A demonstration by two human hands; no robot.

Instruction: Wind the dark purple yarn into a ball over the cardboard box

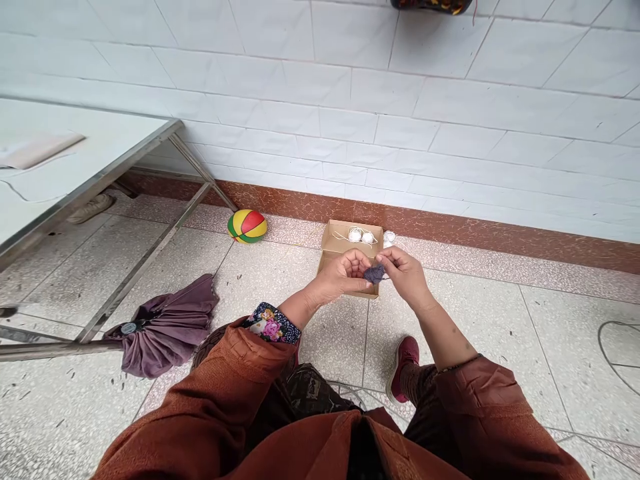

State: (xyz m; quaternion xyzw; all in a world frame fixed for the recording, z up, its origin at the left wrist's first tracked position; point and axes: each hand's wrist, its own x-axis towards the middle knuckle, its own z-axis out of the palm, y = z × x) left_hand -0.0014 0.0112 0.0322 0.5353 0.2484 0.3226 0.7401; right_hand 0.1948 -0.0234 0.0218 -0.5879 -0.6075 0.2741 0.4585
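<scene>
My left hand (345,273) is closed on a small dark grey-purple ball of yarn (375,274), with the thumb below it and the fingers curled above. On the other side my right hand (403,272) pinches at the yarn with thumb and forefinger, where a thin strand seems to run. Under both hands an open cardboard box (333,235) lies on the floor. White balls of thread (361,236) rest in its raised lid part, with loose thread around them. Another white ball (389,237) sits just right of the box. The box's lower part is mostly hidden by my hands.
A striped ball (247,227) lies near the wall. To the left stands a metal-framed table (125,137), with a purple folded cloth (170,327) by its leg. A wire loop (607,347) is on the floor at the right. A dark object (433,5) shows at the top.
</scene>
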